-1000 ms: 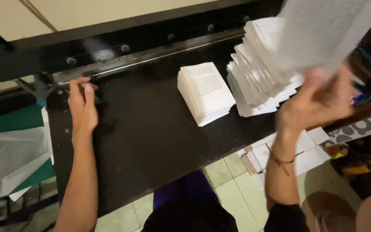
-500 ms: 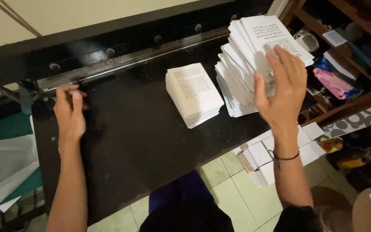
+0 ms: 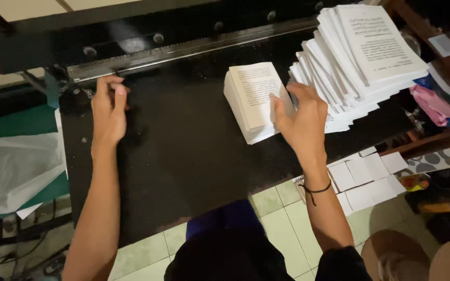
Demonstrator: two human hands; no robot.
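Observation:
My left hand (image 3: 108, 111) rests flat on the black bed (image 3: 183, 151) of a paper cutter, fingertips near the metal ruler bar (image 3: 183, 49) at the back. My right hand (image 3: 300, 119) lies on the right edge of a small stack of printed white sheets (image 3: 253, 99) in the middle of the bed, fingers spread over it. To the right stands a tall fanned pile of larger printed sheets (image 3: 363, 57), just beyond my right fingers.
The cutter's black clamp beam (image 3: 131, 26) runs across the back. White plastic sheeting (image 3: 11, 166) over green cloth lies at the left. Cut white paper pieces (image 3: 365, 174) lie low at the right, beside a wooden shelf (image 3: 433, 138) with pink and blue items.
My right hand put the sheets it held up onto the tall pile, then came down left onto the small stack. The left hand stayed by the ruler bar.

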